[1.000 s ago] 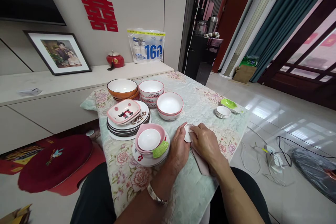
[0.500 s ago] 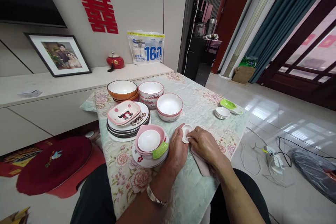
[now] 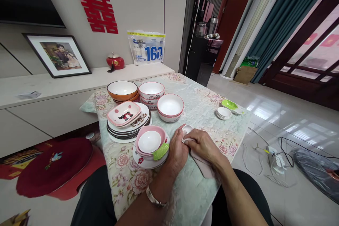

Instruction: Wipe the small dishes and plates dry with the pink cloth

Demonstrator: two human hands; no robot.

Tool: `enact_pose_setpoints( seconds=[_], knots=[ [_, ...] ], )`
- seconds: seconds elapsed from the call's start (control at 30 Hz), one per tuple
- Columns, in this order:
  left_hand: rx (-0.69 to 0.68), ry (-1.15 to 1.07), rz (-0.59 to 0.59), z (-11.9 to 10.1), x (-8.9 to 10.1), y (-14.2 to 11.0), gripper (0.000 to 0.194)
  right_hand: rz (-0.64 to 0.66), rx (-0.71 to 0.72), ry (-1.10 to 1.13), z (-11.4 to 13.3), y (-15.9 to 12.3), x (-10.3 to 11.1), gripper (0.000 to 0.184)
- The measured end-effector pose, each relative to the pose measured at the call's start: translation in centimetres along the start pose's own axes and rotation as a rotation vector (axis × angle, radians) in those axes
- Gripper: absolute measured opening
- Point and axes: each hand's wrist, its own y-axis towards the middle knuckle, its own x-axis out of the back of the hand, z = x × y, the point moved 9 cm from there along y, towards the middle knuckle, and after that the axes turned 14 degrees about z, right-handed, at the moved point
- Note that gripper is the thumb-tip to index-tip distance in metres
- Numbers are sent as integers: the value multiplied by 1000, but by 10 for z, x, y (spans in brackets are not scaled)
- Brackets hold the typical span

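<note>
Where left hand (image 3: 178, 151) and right hand (image 3: 204, 145) meet, a small white dish (image 3: 188, 128).
Left grips it; right clasps pink cloth (image 3: 203, 166) against it.

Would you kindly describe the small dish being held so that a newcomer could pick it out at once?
Start with the flowered tablecloth, then look right of the pink bowl. The small dish is there, white and partly hidden, between the left grip and the right grip, with a pale pink cloth below. Unlike the small white dishes stacked farther right, it is held.
</note>
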Motion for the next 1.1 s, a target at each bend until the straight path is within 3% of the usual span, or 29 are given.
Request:
enact_pose_setpoints(
  seconds=[0.13, 0.27, 0.4, 0.57, 0.8, 0.97, 1.1],
  knots=[
    [34, 21, -7, -1, -2, -2, 36, -42, -198, -264, -12, -9, 14, 19],
    [71, 119, -17, 2, -1, -3, 37, -235, -381, -357, -31, -23, 41, 18],
    [119, 416, -26, 3, 3, -1, 36, -385, -237, -179, -30, -29, 53, 20],
    [32, 1038, 2, -19, -4, -3, 48, -248, -16, -36, -14, -20, 39, 23],
    [-82, 1229, -38, -31, -6, -7, 48, -104, -89, -53, -24, -10, 22, 24],
    [-207, 1373, 2, -38, -21, -10, 38, -220, -152, -139, -26, -11, 26, 22],
    [-100, 1622, 90, -31, -32, -11, 28, -298, -108, -330, -13, -17, 30, 24]
  ],
)
